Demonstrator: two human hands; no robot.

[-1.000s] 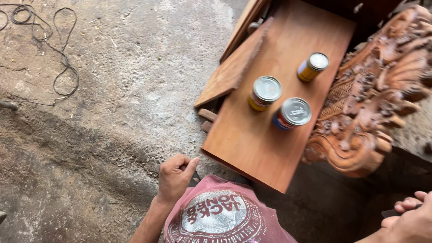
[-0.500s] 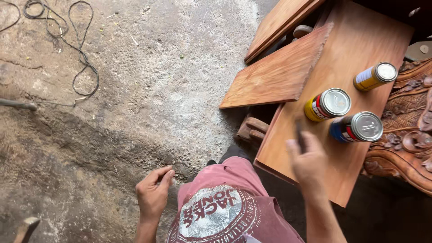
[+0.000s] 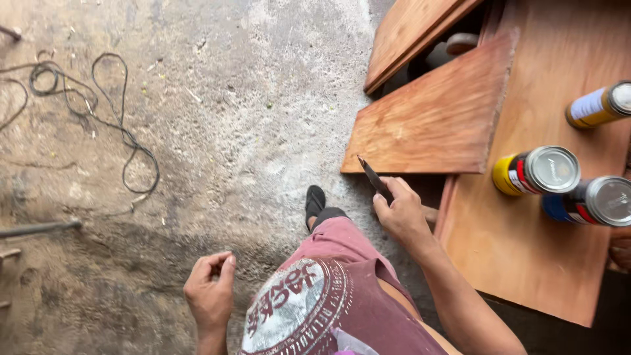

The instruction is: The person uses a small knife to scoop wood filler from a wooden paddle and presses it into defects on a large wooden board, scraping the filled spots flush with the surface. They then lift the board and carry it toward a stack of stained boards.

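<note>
My right hand [image 3: 402,213] grips a thin dark blade-like tool [image 3: 372,175] that points up and left toward the corner of a reddish wooden board [image 3: 434,121]. My left hand [image 3: 210,292] hangs at my side over the concrete floor, fingers loosely curled with nothing in them. To the right of my right hand lies a larger wooden panel [image 3: 526,250]. On it stand a yellow and red tin can [image 3: 536,171], a blue can [image 3: 588,200] and a yellow spray can [image 3: 598,105]. My maroon printed shirt fills the bottom middle.
A black cable [image 3: 98,125] loops over the rough concrete floor at the left. A metal rod [image 3: 39,228] lies at the left edge. Another wooden plank [image 3: 411,33] leans at the top. My dark shoe [image 3: 315,204] shows below the board.
The view has shifted right and closer to the boards. My right hand moved down and left, off the panel, and now shows the dark tool clearly. My left hand drifted right.
</note>
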